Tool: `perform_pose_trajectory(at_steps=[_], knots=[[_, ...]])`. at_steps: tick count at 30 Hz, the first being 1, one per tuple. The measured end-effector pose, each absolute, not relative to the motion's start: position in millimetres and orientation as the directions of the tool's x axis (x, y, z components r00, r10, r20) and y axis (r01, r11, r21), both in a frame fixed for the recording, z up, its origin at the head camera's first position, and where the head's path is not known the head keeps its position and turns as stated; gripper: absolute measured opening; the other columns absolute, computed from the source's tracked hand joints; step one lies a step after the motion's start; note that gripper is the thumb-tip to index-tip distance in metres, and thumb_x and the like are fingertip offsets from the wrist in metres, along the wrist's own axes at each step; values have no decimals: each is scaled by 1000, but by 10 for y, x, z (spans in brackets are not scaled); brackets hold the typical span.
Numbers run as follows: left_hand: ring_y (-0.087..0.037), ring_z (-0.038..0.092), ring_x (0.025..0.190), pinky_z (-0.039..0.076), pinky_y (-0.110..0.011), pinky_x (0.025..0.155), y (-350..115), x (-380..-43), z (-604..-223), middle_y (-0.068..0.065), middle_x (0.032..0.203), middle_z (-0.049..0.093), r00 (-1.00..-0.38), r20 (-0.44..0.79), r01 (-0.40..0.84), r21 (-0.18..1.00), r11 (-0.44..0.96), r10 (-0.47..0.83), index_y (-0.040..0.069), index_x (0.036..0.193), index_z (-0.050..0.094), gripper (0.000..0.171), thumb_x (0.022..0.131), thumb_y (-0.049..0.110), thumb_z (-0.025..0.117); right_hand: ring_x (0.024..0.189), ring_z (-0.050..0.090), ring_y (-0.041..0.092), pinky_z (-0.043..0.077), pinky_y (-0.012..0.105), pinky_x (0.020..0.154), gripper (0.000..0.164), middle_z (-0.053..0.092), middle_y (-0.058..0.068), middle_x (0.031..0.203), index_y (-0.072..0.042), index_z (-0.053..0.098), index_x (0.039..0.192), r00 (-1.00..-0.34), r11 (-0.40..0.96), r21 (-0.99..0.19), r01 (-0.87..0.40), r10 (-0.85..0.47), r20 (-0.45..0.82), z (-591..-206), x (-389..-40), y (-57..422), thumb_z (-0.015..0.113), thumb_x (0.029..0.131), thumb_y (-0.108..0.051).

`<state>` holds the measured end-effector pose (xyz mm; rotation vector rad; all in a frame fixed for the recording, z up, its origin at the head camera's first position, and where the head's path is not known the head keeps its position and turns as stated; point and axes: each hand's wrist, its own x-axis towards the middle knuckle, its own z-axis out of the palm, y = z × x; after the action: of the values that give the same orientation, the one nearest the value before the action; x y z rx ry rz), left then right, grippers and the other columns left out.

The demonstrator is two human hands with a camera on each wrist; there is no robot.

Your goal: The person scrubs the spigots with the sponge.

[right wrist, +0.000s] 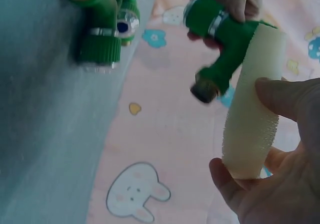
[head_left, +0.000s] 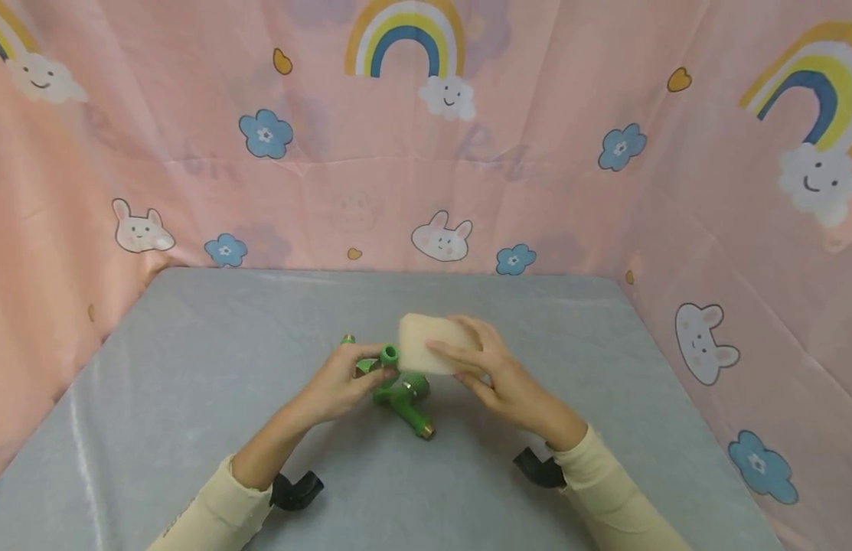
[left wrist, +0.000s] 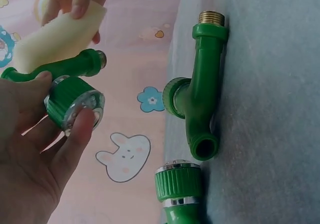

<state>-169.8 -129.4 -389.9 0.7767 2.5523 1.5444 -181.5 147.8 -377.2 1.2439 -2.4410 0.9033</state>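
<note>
My left hand [head_left: 336,386] grips a green tap [left wrist: 75,91] with a ribbed round knob and a brass threaded end. Thumb and fingers lie around the knob, and the tap is lifted off the table. A cream sponge block [head_left: 422,344] is in my right hand [head_left: 501,375], pinched between thumb and fingers. In the right wrist view the sponge overlaps the spout end of the held tap. Below the hands a second green tap [head_left: 401,402] lies on the table. Another green tap [head_left: 348,339] lies behind my left hand, mostly hidden in the head view.
The grey cloth-covered table [head_left: 191,344] carries the loose taps. A pink curtain [head_left: 315,191] with rainbows, rabbits and flowers rises behind and at both sides. Black curved pieces [head_left: 298,490] sit at each wrist by the cream sleeves [head_left: 219,505].
</note>
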Motion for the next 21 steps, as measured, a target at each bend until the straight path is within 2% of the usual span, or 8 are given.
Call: perform_pose_trajectory(at_steps=[2,4,7,11,14,16,21], knots=[[-14,63,88,58,-23,66,-1308,-1698,-3903,-16,115,74,-876,206,386,842,377,437,3,120,71,23,98,6,63,135,39,43,48,63,101,56,40,22,151,-26,58,144,-619,461,-415,-784,-629,471,-3766,-1833,1517,67,93,-3],[-17,66,97,60,-26,72,-1320,-1697,-3902,-17,118,72,-881,214,388,837,386,421,3,122,69,23,100,8,61,134,40,43,48,63,101,54,40,23,150,-24,59,143,-637,483,-417,-770,-615,464,-3757,-1861,1558,68,94,-3],[-26,66,104,63,-36,81,-1340,-1697,-3894,-19,117,70,-886,228,388,841,377,405,1,123,66,25,103,12,57,133,41,44,46,63,101,53,40,24,150,-20,60,142,-674,526,-422,-738,-591,443,-3757,-1909,1626,68,93,-2],[-32,68,102,63,-47,81,-1356,-1699,-3883,-22,110,70,-890,227,373,860,349,395,-3,124,64,28,105,15,54,132,41,46,47,64,99,51,40,27,149,-17,59,142,-735,604,-419,-678,-542,408,-3750,-1955,1706,66,94,-1],[-29,71,101,64,-41,79,-1348,-1696,-3881,-22,115,71,-900,216,365,849,382,380,-1,131,62,34,105,20,55,133,38,47,46,66,98,52,37,27,151,-17,57,144,-766,633,-435,-640,-485,422,-3706,-1946,1723,65,96,-1],[-26,71,97,63,-37,76,-1329,-1691,-3880,-18,119,72,-908,207,360,831,424,366,2,134,62,37,104,23,58,135,37,47,48,65,96,53,35,27,153,-18,55,146,-759,613,-452,-648,-468,452,-3672,-1909,1694,65,96,-3],[-26,68,112,60,-43,89,-1266,-1682,-3900,-10,128,71,-910,220,380,782,494,352,8,132,67,37,100,26,65,138,37,42,50,61,99,58,34,22,157,-27,52,149,-661,483,-452,-750,-568,490,-3652,-1766,1515,66,96,-7]])
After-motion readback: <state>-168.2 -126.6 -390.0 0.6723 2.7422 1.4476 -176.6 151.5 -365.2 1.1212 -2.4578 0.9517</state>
